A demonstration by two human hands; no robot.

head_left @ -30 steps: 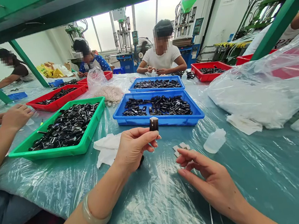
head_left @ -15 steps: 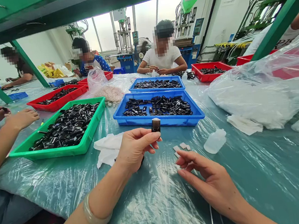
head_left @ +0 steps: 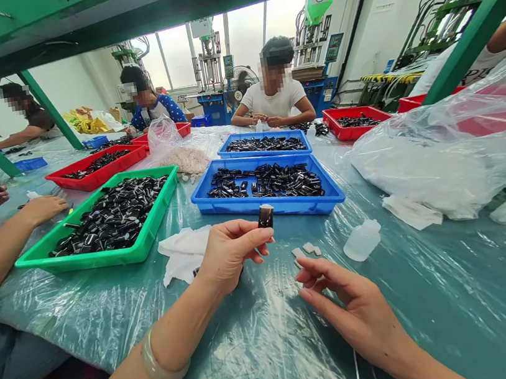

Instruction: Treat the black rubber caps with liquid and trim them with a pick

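Note:
My left hand [head_left: 233, 252] pinches a small glossy black plastic piece [head_left: 265, 216] with a pale top, held upright between thumb and fingers above the table. Low over the plastic sheet, my right hand [head_left: 344, 302] has its thumb and curled fingers apart, with nothing visible between them. Just beyond its fingertips lie several small white pieces [head_left: 309, 248]. A translucent squeeze bottle [head_left: 362, 240] rests to the right of these. Behind my left wrist, a white cloth [head_left: 181, 250] lies crumpled, partly covered by the hand.
Black pieces fill a green tray [head_left: 88, 260] and a blue tray [head_left: 269, 206]; another blue tray [head_left: 265, 152] stands behind. Red trays [head_left: 92, 182] sit farther back. A large clear plastic bag [head_left: 440, 150] occupies the right. At left, a co-worker's hands [head_left: 43, 209] are near the green tray.
The black piece in my left hand has tilted slightly, while my right hand has barely moved. At left, the co-worker's nearer hand has lowered towards the table and a white tip shows beside it.

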